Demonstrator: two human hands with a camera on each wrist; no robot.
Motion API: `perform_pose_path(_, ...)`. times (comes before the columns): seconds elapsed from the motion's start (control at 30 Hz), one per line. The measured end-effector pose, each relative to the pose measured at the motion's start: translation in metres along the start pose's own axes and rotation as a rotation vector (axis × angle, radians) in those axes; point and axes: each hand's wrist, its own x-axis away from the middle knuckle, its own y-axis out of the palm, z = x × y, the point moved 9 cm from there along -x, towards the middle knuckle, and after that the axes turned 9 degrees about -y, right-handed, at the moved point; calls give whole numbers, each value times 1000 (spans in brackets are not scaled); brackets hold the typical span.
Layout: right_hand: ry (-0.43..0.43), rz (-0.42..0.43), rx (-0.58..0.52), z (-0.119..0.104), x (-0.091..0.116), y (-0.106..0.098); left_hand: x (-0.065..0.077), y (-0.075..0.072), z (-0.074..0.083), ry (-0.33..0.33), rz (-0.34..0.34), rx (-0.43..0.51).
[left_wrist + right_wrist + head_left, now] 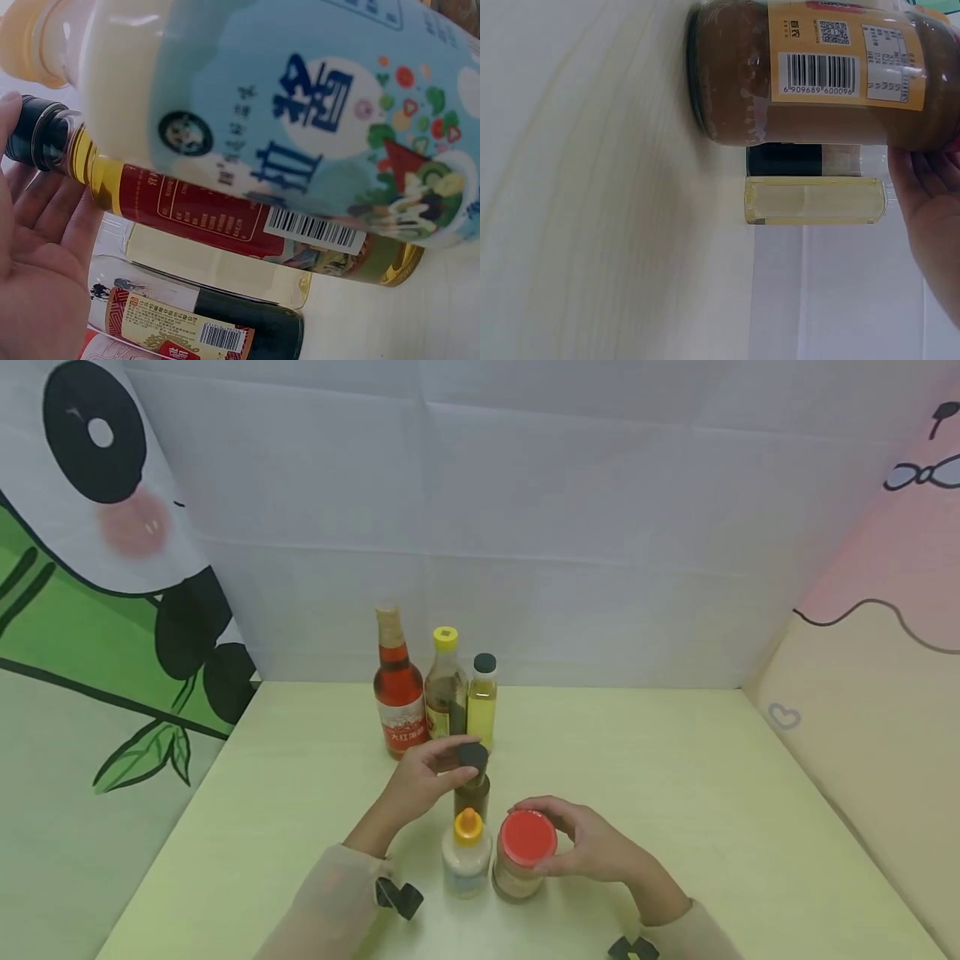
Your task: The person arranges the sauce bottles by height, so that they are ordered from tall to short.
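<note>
My left hand [417,781] has its thumb and fingers around the black cap of a small bottle [472,795]. In the left wrist view this bottle [202,206] shows golden liquid and a red label. With my right hand [596,845] I grip a jar of brown paste [517,878] near its red lid; an orange label with a barcode faces the right wrist camera. Between the hands, nearest me, stands a salad dressing squeeze bottle [467,862] with a yellow cap. It overlaps the lower part of the small bottle in the head view.
Behind the hands, a tall red bottle [400,706], a yellow-capped bottle [446,685] and a dark-capped bottle of yellow oil [482,706] stand together on the pale table [637,752]. A white cloth backdrop [600,527] rises at the table's far edge, with printed cloths at both sides.
</note>
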Motion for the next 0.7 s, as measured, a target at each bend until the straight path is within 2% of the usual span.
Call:
perform_pose_path(0.2, 27, -7, -1, 4, 1, -1, -6, -3, -6, -32, 17, 63)
perform_pose_path(0.43, 46, -8, -5, 5, -1, 2, -8, -11, -8, -49, 44, 87)
perform_pose_path(0.7, 37, -1, 17, 6, -1, 1, -16, -8, -1, -51, 17, -9)
